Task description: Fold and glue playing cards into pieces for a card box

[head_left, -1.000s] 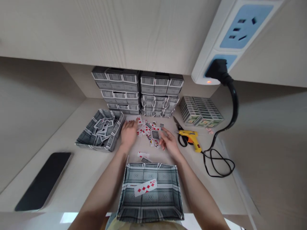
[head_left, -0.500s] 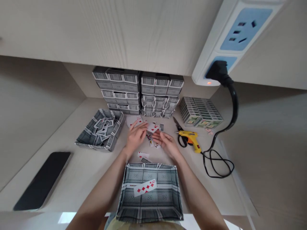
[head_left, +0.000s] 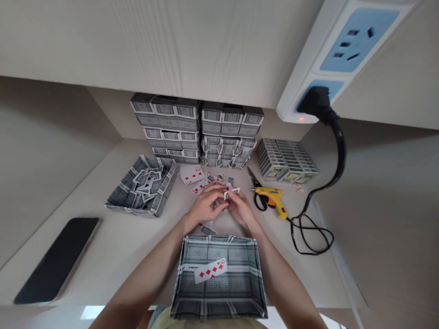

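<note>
A small folded-looking playing card point(head_left: 232, 193) is pinched between my two hands above the desk. My left hand point(head_left: 206, 204) curls its fingers round the card's left end. From the other side, my right hand point(head_left: 241, 210) presses its thumb on the card's lower edge. Under and behind the fingers lie loose playing cards point(head_left: 192, 174), partly covered by the hands. Close to my body, between the forearms, stands a box made of playing cards point(head_left: 236, 260). A cut strip of the six of diamonds point(head_left: 211, 270) rests inside it.
Left stands a card-built tray point(head_left: 162, 196) of cut cards; a black phone point(head_left: 58, 260) lies nearer. Stacked card boxes point(head_left: 171, 121) line the back. Right are card packs point(head_left: 288, 162), scissors point(head_left: 261, 202), a yellow glue gun point(head_left: 272, 196) with its cord, and a power strip point(head_left: 308, 77) overhead.
My left hand has moved right and come off the cards at the back left. Both hands have closed together on one card, which now looks bent or folded.
</note>
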`<state>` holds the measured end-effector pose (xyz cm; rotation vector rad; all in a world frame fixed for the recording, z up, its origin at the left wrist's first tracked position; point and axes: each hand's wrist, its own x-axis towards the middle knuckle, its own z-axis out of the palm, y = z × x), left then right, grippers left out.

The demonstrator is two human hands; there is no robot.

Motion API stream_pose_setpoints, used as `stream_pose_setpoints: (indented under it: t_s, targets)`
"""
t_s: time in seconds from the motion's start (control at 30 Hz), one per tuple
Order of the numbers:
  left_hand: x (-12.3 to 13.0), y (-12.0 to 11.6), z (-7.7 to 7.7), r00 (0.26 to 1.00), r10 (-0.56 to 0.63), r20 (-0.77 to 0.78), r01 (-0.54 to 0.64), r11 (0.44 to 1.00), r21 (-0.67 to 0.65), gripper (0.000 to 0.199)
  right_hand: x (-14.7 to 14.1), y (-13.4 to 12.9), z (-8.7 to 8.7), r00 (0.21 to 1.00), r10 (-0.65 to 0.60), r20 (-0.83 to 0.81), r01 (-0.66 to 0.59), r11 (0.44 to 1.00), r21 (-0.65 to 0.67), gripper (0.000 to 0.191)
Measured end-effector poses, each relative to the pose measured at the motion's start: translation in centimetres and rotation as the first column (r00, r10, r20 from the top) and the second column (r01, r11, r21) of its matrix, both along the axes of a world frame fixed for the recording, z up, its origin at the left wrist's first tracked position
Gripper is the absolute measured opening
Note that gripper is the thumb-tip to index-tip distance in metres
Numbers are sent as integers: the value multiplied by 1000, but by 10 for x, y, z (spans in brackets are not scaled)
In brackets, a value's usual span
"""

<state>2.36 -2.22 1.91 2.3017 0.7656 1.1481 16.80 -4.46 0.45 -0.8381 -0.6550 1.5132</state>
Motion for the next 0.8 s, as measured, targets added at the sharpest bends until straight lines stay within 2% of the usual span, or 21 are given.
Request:
stream_pose_setpoints:
  t_s: [0.07,0.17,0.23,0.37,0.5,0.63,0.7,0.8]
  targets:
    - [1,0,-1,999,39,32,-40,999,10,29,0,1,2,1000,-20,17,20,1000,2,23]
    - [2,2,-5,976,198,90,-196,980,-37,51,0,1,3,999,-35,30,34,999,25,25]
    - [3,3,-8,961,259,95,-247,961,-124,51,-1,0,3,998,-30,52,28,999,47,26]
    - [4,5,-11,969,229,96,-181,916,-357,31,1,0,1,970,-90,225,57,987,150,21]
    - [2,8,-9,935,236,264,-42,815,-578,33,5,1,1,888,-141,437,65,981,183,19]
    - [0,12,-6,879,274,389,62,744,-665,40,7,1,3,884,-52,465,-4,993,120,26]
    - [1,13,-6,871,287,398,69,732,-678,40,7,0,4,894,3,449,-57,993,106,29]
    - [2,13,-9,874,286,392,69,727,-683,44,6,1,3,902,12,432,-63,993,103,30]
